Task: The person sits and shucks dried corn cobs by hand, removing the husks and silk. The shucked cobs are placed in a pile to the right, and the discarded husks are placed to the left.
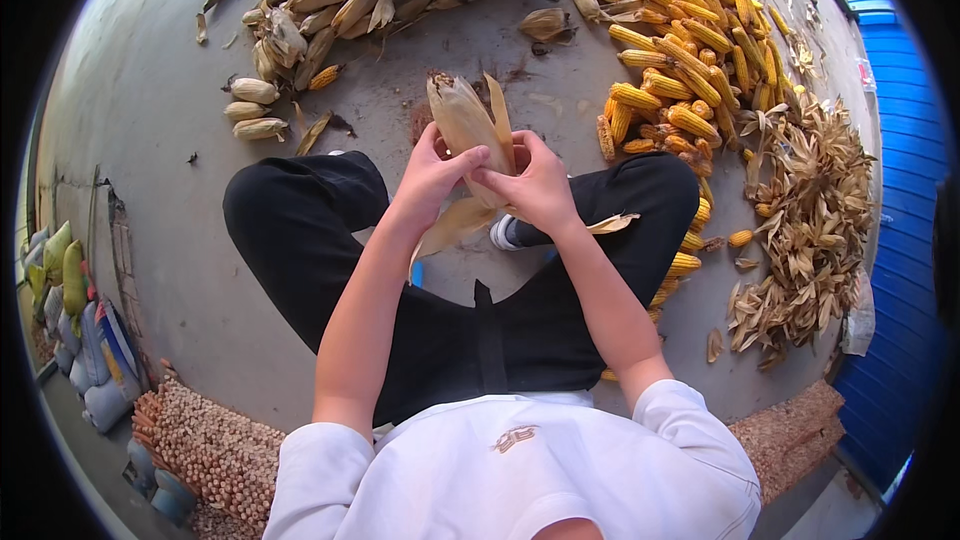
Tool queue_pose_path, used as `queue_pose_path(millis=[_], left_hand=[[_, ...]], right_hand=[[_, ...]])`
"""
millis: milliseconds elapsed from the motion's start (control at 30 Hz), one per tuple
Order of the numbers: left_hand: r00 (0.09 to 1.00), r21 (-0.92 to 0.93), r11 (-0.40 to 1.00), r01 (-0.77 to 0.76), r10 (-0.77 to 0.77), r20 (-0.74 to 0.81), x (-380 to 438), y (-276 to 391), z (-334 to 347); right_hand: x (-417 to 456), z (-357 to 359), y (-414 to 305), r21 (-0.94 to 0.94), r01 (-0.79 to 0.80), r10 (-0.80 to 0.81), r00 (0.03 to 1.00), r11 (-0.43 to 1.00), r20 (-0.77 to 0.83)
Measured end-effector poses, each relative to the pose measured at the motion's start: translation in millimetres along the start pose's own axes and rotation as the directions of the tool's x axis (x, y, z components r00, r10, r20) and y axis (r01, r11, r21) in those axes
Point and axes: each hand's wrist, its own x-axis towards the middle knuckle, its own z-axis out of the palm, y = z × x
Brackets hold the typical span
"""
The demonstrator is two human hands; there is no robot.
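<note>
Between my raised knees I hold an ear of corn in its dry husk [466,114], its tip pointing away from me. My left hand [439,169] grips its left side, the thumb lying across the husk. From the right, my right hand [536,178] holds the same ear, its thumb close to the other one. A strip of husk [499,109] stands loose at the ear's right side. Another peeled husk leaf [454,229] hangs down below my hands. No kernels show on the held ear; pale husk covers what I can see of it.
Unhusked ears [352,0] are heaped ahead, with several more [255,109] at front left. Husked yellow corn [690,67] is piled at right, reaching beside my right leg. Stripped husks [810,232] lie beyond it near a blue metal wall [900,187]. Stacked cobs [217,442] stand behind left.
</note>
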Motion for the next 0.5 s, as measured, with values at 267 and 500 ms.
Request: queue_pose_path(millis=[267,500], left_hand=[[0.994,-0.146,0.983,-0.111,0.108,-0.025,-3,13,-1],[0.979,-0.39,0.9,-0.196,0.156,-0.133,13,1,-22]], right_hand=[[15,-16,14,0.366,0.093,-0.11,0.994,0.926,0.024],[20,-24,21,0.562,-0.033,0.134,0.981,0.826,-0.139]])
